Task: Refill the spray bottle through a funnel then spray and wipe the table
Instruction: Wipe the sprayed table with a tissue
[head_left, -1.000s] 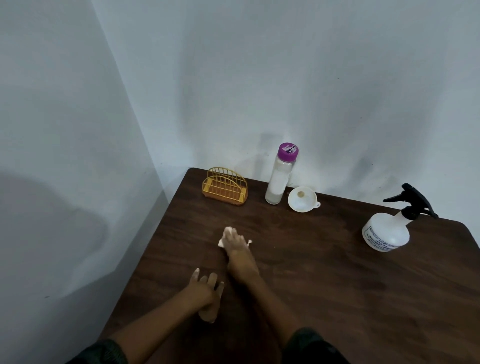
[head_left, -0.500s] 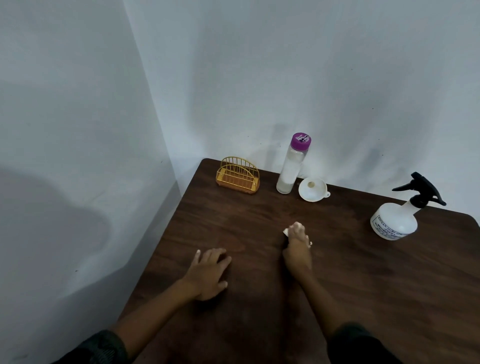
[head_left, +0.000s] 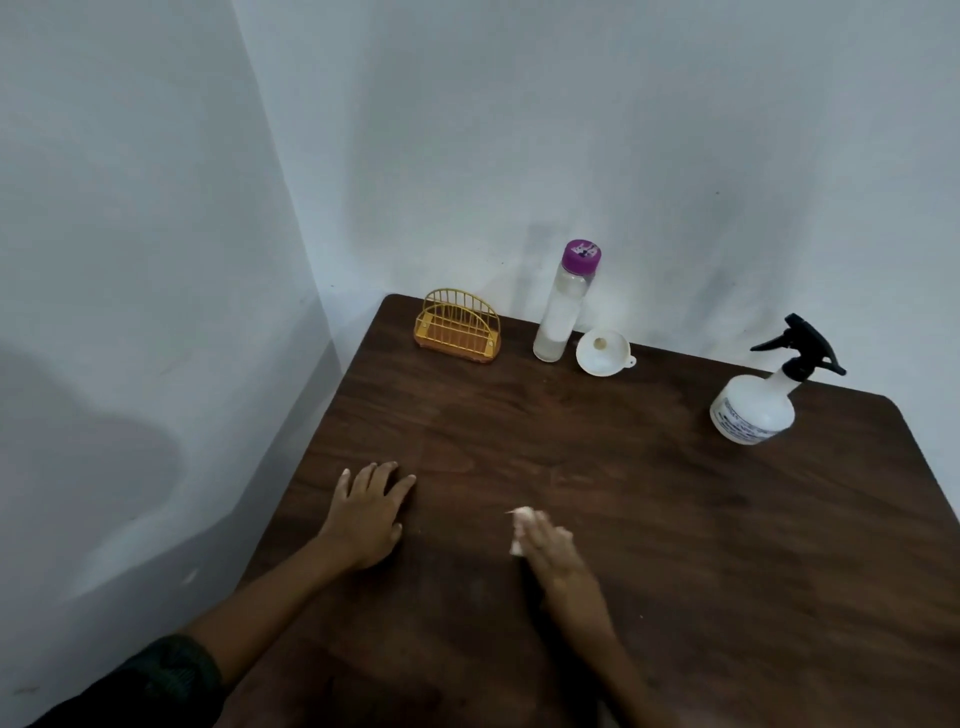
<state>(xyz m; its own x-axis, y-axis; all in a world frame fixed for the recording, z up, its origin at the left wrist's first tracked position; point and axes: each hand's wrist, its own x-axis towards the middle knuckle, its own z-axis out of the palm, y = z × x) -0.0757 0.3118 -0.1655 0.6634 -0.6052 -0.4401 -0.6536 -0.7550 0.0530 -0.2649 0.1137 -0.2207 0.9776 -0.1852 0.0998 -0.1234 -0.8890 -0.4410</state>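
Observation:
My right hand (head_left: 551, 548) lies flat, fingers straight, pressing a small white tissue (head_left: 520, 519) onto the dark wooden table (head_left: 649, 519); only the tissue's edges show past my fingers. My left hand (head_left: 370, 506) rests flat on the table near its left edge, fingers spread. The white spray bottle (head_left: 753, 405) with a black trigger head stands at the far right. A white funnel (head_left: 602, 352) lies at the back beside a tall clear bottle (head_left: 562, 306) with a purple cap.
A yellow wire napkin holder (head_left: 458, 326) stands at the table's back left corner. Pale walls close in behind and to the left. The table's left edge runs just past my left hand.
My right hand has slid the tissue across the table, first to the right, then back toward me. My left hand has flattened with its fingers spread near the left edge.

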